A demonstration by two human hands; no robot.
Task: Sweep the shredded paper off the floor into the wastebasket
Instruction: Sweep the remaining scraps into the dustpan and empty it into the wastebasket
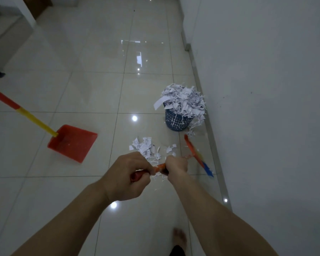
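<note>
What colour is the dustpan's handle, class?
The dustpan handle is red in its upper part and yellow near the pan, seen in the head view.

At frame centre we see our left hand (127, 175) and right hand (176, 166) side by side on the broom (198, 154), the loose paper pile (146, 146) just above them, the wastebasket (177, 121) (overflowing) upper right against the wall (266, 89), the dustpan (72, 143) well left.

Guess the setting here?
Likely an indoor hallway, home or office: glossy tile floor, white wall with baseboard, and a small wastebasket heaped with shredded paper.
</note>
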